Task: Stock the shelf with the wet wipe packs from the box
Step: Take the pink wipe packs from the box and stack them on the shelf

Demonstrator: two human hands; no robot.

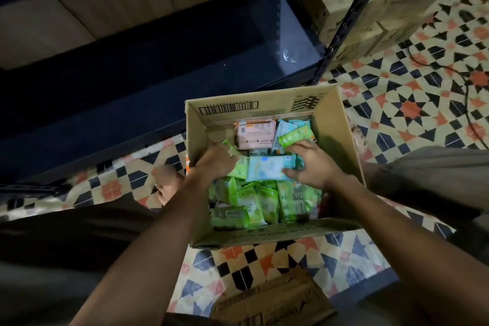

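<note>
We reach into box (336, 140) on floor; right hand (312, 164) pinches pale blue pack (270, 168) atop green packs (254, 201); left hand (214, 159) curls over green pack — grip probably closed, view dim; risk — loose packs slip mid-lift toward dark shelf (132, 79).

Both hands (267, 164) among boxed packs (251, 201)

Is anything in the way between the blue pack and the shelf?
Only the box's far wall. The light blue pack, held by the right hand, must rise over it to reach the dark shelf. The left hand grips green packs.
</note>
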